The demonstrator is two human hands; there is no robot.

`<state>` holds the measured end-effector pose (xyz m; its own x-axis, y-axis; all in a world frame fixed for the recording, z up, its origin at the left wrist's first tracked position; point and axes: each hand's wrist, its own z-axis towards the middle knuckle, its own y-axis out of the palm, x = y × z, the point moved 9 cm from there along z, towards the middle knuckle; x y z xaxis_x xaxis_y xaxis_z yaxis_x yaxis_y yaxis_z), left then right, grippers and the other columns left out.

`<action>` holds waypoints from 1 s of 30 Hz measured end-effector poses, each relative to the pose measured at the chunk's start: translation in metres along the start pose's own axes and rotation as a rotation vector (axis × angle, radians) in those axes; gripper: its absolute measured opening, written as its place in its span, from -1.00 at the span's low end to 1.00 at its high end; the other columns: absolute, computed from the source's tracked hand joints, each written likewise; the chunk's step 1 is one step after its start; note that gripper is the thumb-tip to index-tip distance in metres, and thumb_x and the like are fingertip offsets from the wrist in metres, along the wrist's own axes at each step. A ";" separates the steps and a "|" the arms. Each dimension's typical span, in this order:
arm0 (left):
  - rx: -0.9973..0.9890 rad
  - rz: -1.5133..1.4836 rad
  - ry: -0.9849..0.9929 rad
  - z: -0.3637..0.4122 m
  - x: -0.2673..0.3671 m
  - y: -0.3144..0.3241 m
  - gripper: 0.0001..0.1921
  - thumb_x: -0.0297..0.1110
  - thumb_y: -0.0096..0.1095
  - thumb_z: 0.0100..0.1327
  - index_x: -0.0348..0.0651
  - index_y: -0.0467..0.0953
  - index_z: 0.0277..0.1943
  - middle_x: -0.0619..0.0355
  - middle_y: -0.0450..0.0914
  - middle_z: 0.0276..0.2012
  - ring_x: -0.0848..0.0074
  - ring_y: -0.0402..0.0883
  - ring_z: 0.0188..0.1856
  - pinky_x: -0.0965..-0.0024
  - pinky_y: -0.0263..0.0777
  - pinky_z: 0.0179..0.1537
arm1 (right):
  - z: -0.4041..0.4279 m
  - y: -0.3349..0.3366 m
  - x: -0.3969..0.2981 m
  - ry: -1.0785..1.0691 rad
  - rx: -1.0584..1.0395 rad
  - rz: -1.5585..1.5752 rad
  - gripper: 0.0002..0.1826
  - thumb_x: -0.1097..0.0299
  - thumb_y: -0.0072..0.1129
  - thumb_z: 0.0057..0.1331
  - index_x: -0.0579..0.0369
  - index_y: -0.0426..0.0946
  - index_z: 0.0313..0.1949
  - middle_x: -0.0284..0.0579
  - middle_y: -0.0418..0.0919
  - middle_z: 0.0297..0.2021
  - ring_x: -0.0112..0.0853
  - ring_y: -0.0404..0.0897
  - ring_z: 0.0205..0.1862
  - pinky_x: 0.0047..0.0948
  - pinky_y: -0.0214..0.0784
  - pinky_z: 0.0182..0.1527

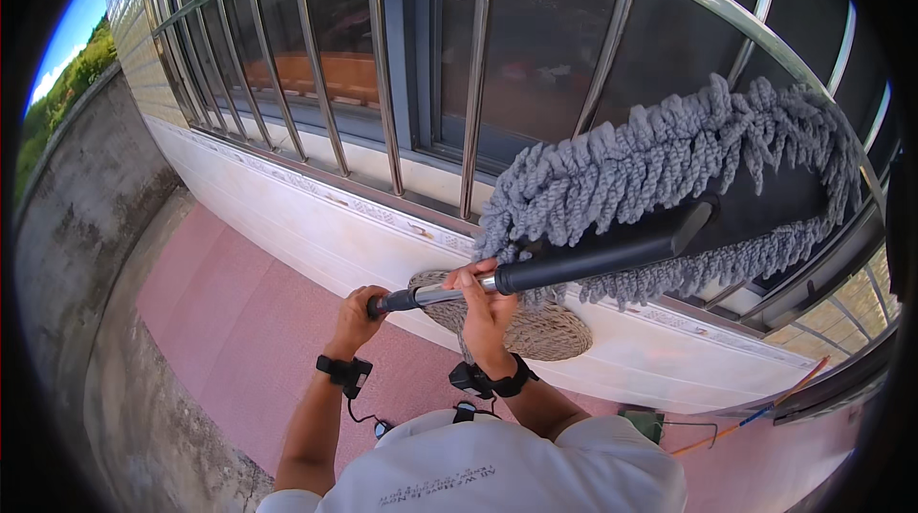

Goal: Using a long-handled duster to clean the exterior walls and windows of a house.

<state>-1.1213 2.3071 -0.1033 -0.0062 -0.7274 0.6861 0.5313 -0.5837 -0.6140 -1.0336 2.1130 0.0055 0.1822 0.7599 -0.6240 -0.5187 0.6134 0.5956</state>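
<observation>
A grey microfiber duster [609, 169] with thick chenille strands around a black plastic head [771, 201] fills the right side of the view, in front of the window bars. Its metal telescopic handle [435, 293] runs down to the left. My left hand [358, 319] is closed around the dark end of that handle. Farther up, my right hand [488, 308] grips the shiny tube just below the black collar [531, 275]. Both wrists wear black straps with small devices. Whether the strands touch the bars cannot be told.
Stainless steel window bars [384, 75] bulge out before dark-framed glass [531, 61]. Below them is a white tiled wall [287, 204]. A round woven mat [545, 332] is against it. Pink paving [222, 298] meets a concrete wall [93, 147] at left. A green dustpan-like object [643, 425] lies behind.
</observation>
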 end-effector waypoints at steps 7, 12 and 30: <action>-0.090 0.015 -0.353 -0.031 -0.063 -0.012 -0.69 -0.45 0.42 -0.16 -0.27 0.51 -0.30 -0.02 0.55 -0.51 0.27 0.55 -0.44 0.32 0.41 -0.37 | 0.000 0.063 0.057 0.190 -0.422 -0.260 -0.88 0.52 -0.07 0.32 0.19 0.28 -0.15 -0.23 0.42 -0.36 -0.55 0.45 -0.26 -0.58 0.29 -0.19; -0.275 0.085 -0.403 -0.051 -0.086 0.004 -0.65 -0.31 0.48 -0.19 -0.25 0.54 -0.32 -0.01 0.57 -0.52 0.26 0.57 -0.44 0.27 0.41 -0.35 | -0.015 0.068 0.075 0.302 -0.492 -0.309 -0.88 0.54 -0.08 0.32 0.18 0.26 -0.16 -0.20 0.43 -0.35 -0.57 0.44 -0.27 -0.61 0.27 -0.21; 0.080 -0.256 -0.235 0.011 -0.027 -0.004 -0.68 -0.24 0.45 -0.04 -0.27 0.48 -0.35 0.09 0.46 -0.59 0.44 0.40 -0.55 0.43 0.35 -0.42 | 0.064 0.113 0.019 0.094 -0.514 -0.257 -0.82 0.50 -0.08 0.33 0.20 0.21 -0.11 -0.21 0.41 -0.37 -0.50 0.49 -0.35 -0.51 0.36 -0.24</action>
<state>-1.1140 2.3332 -0.1151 0.0421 -0.4529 0.8906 0.6026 -0.6995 -0.3842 -1.0358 2.2109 0.0931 0.2934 0.5637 -0.7721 -0.8105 0.5750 0.1118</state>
